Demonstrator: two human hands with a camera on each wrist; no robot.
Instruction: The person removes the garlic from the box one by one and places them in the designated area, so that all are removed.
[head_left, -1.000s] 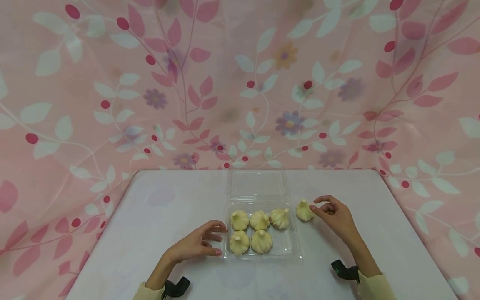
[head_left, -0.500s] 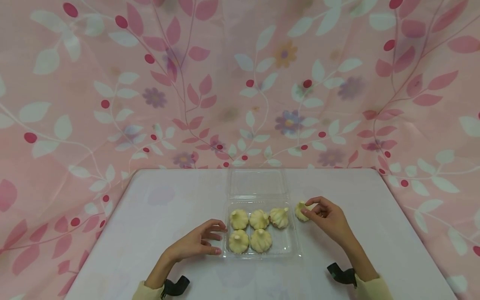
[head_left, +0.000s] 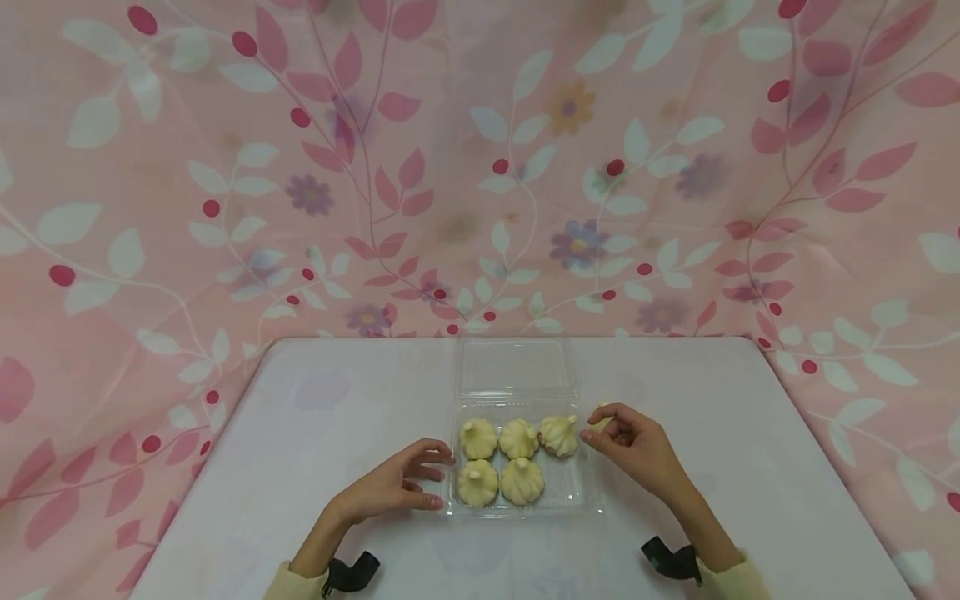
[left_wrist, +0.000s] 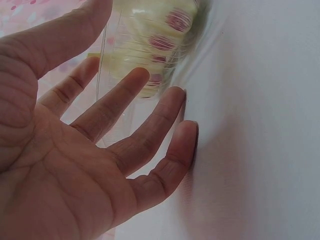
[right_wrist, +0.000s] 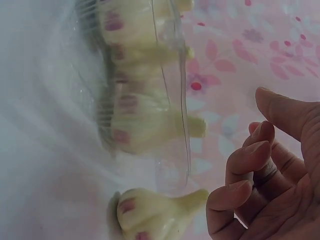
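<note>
Cream sleeve (head_left: 291,583) behind the wrist, the left hand (head_left: 386,487) lies beside the left edge of a clear plastic container (head_left: 567,483), fingers spread and slightly bent, thumb on the near side. The left wrist view shows its lower fingertips at the surface of the table (head_left: 337,400); contact with the container wall cannot be confirmed. The right hand (head_left: 637,446) is at the container's right side, thumb and index finger parted, remaining fingers loosely curled. The two hands are well apart and neither grasps anything. A loose garlic bulb (right_wrist: 155,212) stands on the table just right of the container, base down and stem up. From the head view the right hand covers most of it; from the right wrist view the stem tip appears at the edge of a curled finger, contact undetermined. Inside the container, five garlic bulbs (head_left: 522,483) are counted: three in the far row, two in the near row at left and middle. The far-right one is tilted, stem leaning right. Purple marks show near the bases. The transparent lid (head_left: 516,368) lies folded back on the far side. Black devices (head_left: 356,573) sit at both wrists. Pink leaf-printed cloth (head_left: 450,167) hangs beyond the table.
</note>
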